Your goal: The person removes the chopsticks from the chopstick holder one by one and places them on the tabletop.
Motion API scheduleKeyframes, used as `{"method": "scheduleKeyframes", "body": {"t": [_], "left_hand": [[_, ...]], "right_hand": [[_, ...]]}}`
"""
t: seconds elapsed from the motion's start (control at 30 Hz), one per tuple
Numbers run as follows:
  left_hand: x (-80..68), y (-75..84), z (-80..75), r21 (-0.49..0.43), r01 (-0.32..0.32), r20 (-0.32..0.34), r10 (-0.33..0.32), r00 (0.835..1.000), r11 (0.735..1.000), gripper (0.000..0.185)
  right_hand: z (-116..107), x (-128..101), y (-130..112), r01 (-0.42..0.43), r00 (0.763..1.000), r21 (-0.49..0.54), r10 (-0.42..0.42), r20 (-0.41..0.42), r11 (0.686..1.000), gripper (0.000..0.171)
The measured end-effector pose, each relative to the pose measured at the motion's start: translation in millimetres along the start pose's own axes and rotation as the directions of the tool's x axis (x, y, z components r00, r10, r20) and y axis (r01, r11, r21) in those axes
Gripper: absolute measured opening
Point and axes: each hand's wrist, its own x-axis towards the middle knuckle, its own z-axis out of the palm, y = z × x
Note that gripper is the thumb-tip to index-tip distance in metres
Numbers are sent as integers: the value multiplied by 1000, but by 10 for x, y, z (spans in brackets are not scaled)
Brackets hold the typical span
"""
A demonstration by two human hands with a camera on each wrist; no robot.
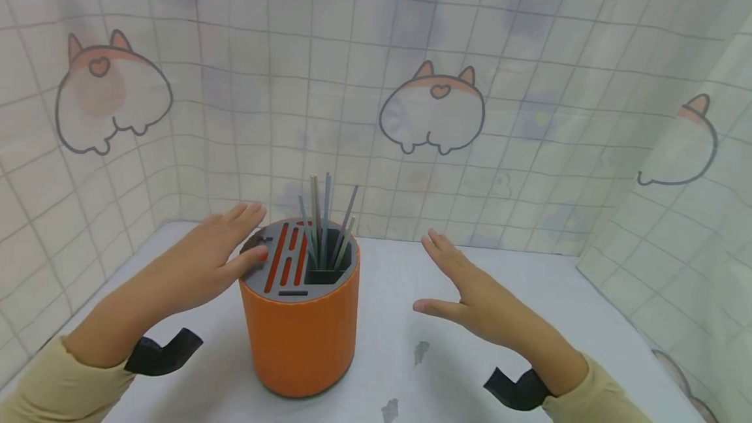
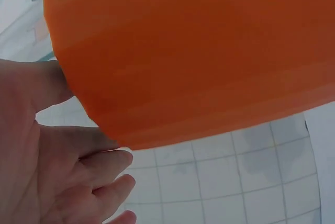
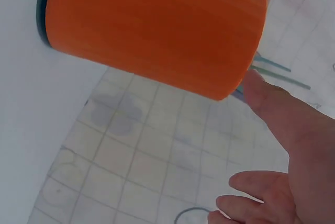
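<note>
An orange round knife block [image 1: 299, 344] stands upright left of centre, with a grey slotted top [image 1: 317, 290]. Several thin, pale bluish and greenish sticks [image 1: 326, 214] lean out of the square opening in that top. My left hand [image 1: 205, 260] is at the block's left rim, its fingers extended and the thumb over the edge of the top. In the left wrist view, the left fingertips are right by the orange wall [image 2: 188, 67]. My right hand [image 1: 476, 296] hovers to the right of the block, thumb and fingers spread, holding nothing.
The block stands on a white table [image 1: 399, 292] with grey worn patches [image 1: 421, 351] near the front. Behind and at both sides hangs a checked curtain [image 1: 329, 103] printed with cartoon animals. Black straps [image 1: 164, 352] stick out from both wrists below the sleeves.
</note>
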Motion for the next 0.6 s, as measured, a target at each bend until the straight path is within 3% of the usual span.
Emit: {"method": "scheduleKeyframes", "body": {"t": [0.2,0.6], "left_hand": [[47,121,17,-16,-44,20,44,999,999,77],[113,276,49,-68,-122,57,126,990,990,73]], "right_hand": [[16,114,-162,45,999,32,-45,1,998,93],[101,337,-420,175,981,118,-163,-107,978,79]]}}
